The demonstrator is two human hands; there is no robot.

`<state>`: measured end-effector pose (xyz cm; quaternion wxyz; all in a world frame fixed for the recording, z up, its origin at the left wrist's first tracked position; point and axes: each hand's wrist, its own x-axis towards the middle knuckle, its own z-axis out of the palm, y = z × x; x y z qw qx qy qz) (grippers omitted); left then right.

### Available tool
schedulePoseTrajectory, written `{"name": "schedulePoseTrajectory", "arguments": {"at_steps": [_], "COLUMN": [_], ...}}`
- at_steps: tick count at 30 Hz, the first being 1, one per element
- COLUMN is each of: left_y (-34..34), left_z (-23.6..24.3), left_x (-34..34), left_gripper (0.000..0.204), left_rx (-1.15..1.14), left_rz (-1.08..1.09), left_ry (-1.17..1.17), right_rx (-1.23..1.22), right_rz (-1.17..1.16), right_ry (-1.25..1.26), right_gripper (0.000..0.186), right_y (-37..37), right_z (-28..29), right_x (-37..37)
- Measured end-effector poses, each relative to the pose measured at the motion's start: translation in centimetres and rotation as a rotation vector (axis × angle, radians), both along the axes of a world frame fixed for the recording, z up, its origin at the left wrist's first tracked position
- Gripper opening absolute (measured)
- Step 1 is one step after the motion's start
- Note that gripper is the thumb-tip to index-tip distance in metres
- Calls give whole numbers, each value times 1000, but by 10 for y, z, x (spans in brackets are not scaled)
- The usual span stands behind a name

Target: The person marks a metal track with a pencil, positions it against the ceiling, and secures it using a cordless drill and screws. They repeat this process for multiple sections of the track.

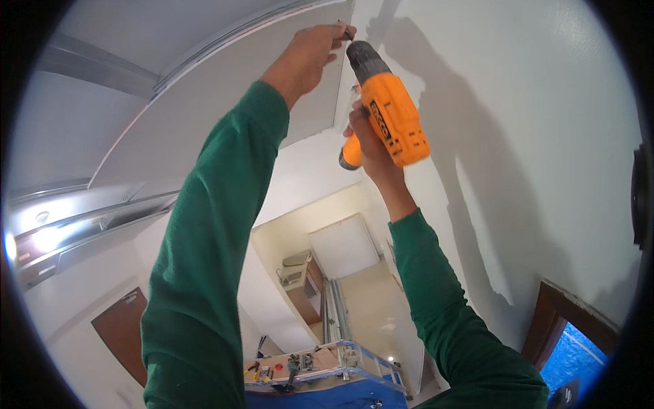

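My right hand point(374, 144) is wrapped round the grip of an orange and black cordless drill point(396, 112), raised high with its chuck pointing up. The chuck nearly meets the fingers of my left hand point(310, 61). Those fingers are pinched together round a small dark piece at the drill's tip; whether it is a screw or the bit I cannot tell. Both hands are by the edge of a grey ceiling board point(262, 85), where it meets the white wall point(545, 129). Green sleeves cover both my arms.
Metal ceiling rails point(102, 217) and a bright lamp point(46, 238) are at the left. Below, a platform point(327, 358) carries several hand tools beside a metal ladder frame point(371, 361). A brown door point(122, 334) stands lower left, a brown window frame point(545, 317) lower right.
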<state>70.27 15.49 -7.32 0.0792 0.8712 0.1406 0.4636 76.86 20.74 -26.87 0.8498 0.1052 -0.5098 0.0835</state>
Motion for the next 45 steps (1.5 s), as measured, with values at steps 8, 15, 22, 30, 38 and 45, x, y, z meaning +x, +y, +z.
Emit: {"name": "schedulePoseTrajectory", "arguments": {"at_steps": [8,15,22,30,38,45], "left_y": [20,55,51,30,30,25], "left_z": [38,67,61,55,54,53], "left_x": [22,24,33,49,46,45], "left_gripper": [43,42,39,37,34,38], "left_rx": [216,280,302,112,149,148], "left_rz": [212,206,250,285,241,300], "left_ry": [100,159,105,-1,53,24], "right_rx": [62,90,124,142,143,142], "right_rz": [145,276,305,252,226,219], "right_ry": [51,54,50,42,48,40], "right_gripper": [13,15,13,15,12,10], "right_y": [23,40,48,59,59,56], "right_z": [38,50,58,62,62,63], "right_x": [2,9,7,10,9,8]}}
